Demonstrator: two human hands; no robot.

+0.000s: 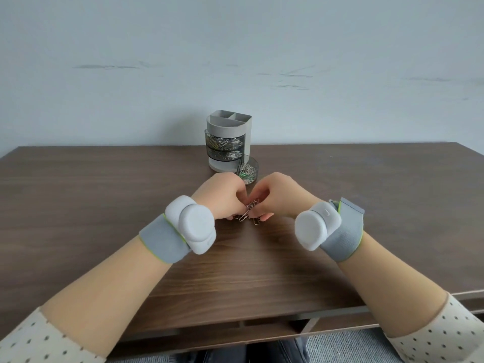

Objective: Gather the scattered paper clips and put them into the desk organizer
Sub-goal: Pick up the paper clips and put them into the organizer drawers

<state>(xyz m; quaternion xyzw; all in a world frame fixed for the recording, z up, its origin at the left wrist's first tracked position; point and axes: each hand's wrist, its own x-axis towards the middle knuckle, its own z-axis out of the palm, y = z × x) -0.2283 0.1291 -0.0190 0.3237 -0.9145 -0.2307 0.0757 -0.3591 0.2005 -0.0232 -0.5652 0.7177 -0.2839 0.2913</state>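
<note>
A small heap of silver paper clips [248, 212] lies on the dark wooden desk [104, 200], pinched between both hands. My left hand [222, 197] curls around the heap from the left, and my right hand [277, 196] closes on it from the right. Both sets of fingertips touch the clips. Behind the hands stands the grey desk organizer [229, 127], with two smoky drawers full of clips. Its lowest drawer [248, 170] is swung out toward me and holds several clips.
Each wrist carries a grey band with a white puck-shaped device. A pale wall rises right behind the desk. The desk's front edge runs below my forearms, with grey carpet underneath.
</note>
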